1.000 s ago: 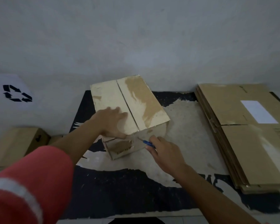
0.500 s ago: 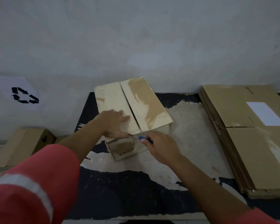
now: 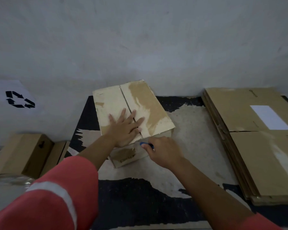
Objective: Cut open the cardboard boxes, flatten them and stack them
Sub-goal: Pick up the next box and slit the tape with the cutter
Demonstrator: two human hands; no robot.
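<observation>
Box (image 3: 140, 107) under left hand (image 3: 125, 128), beside right hand (image 3: 163, 151)

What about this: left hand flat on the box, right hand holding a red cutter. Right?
Not quite: the head view shows the cutter is blue, not red. The left hand does lie flat on the box, and the right hand holds the cutter.
</observation>
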